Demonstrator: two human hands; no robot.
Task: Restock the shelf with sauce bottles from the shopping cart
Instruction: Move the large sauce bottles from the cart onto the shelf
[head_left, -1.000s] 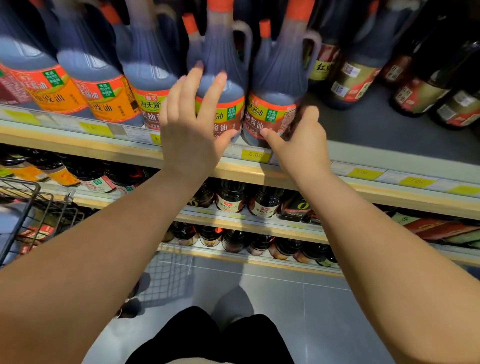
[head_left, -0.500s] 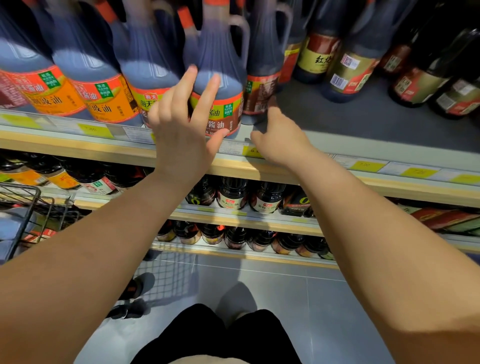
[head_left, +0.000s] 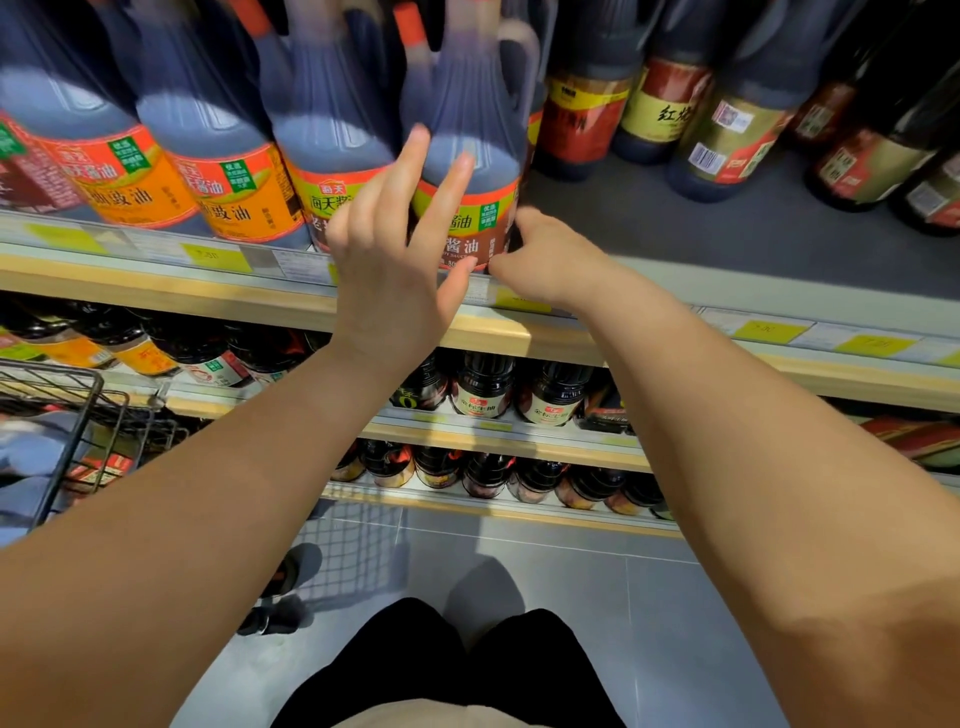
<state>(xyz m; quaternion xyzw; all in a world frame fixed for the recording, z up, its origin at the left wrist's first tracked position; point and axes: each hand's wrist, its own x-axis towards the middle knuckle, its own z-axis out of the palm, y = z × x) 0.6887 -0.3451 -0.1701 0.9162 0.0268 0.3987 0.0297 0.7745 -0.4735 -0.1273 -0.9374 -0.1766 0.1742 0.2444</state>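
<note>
On the top shelf (head_left: 727, 244): squaring up a placed sauce bottle (head_left: 467, 171).
Left hand (head_left: 395, 260) spread open against its label, right hand (head_left: 545, 254) pinching its base edge; next, release and reach to the cart (head_left: 67, 415).

Grey shelf (head_left: 727, 244) with upright sauce bottles (head_left: 218, 171) in rows.
</note>
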